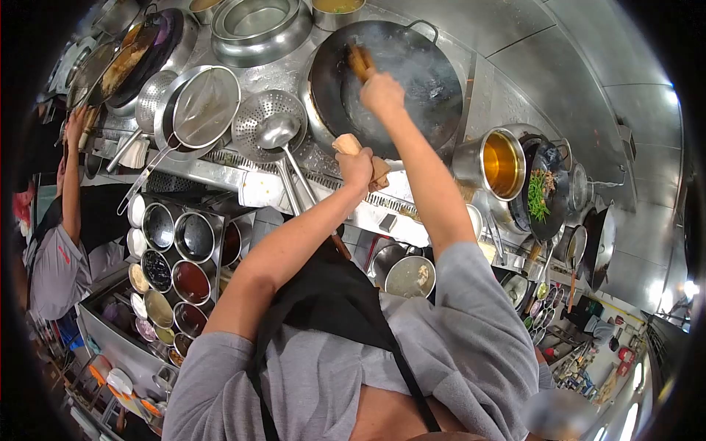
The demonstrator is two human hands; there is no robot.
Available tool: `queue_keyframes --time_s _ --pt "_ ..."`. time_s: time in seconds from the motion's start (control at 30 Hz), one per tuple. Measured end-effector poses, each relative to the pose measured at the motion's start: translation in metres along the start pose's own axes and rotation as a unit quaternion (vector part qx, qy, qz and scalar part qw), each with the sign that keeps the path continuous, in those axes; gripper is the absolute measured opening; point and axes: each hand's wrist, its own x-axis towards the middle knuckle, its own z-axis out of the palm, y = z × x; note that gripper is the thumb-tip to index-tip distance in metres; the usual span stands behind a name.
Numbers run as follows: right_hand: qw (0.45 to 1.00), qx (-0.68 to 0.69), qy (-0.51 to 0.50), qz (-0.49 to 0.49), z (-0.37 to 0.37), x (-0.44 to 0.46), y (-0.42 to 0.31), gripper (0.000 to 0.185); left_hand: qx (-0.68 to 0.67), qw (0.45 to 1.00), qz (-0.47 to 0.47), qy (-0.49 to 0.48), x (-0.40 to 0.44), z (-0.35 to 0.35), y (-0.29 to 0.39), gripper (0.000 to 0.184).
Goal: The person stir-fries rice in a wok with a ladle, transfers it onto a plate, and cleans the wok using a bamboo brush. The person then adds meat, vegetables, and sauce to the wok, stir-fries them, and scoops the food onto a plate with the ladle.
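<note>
My right hand [383,93] is closed around a bamboo wok brush [360,62], whose bristle end is inside a large dark wok [434,95]. Steam or smoke rises from the wok. My left hand [357,166] grips a folded tan cloth [379,175] at the wok's near edge; whether a handle lies under the cloth is hidden. Left of the wok, a steel ladle [278,131] rests in a perforated strainer [248,117], their handles pointing toward me.
A fine-mesh strainer [207,106] lies farther left. To the right stand a pot of amber liquid [503,163] and a wok with green vegetables [540,197]. Sauce containers [193,282] fill a rack at lower left. A co-worker's arm [71,176] reaches toward another wok [136,55].
</note>
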Motion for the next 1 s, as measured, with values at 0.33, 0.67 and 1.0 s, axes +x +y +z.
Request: queue_keyframes --time_s 0.33,0.67,1.0 --pt "0.957 -0.276 -0.056 -0.073 -0.038 -0.075 0.149 0.048 -0.045 0.999 0.003 0.021 -0.014 0.004 0.008 0.053" --pt "0.986 -0.062 -0.063 -0.14 -0.029 -0.055 0.006 0.038 0.009 0.999 0.048 -0.019 -0.011 -0.006 0.003 0.054" --pt "0.987 -0.156 -0.04 0.002 -0.038 -0.009 0.178 0.04 0.016 0.997 0.07 -0.006 -0.012 -0.005 0.004 0.057"
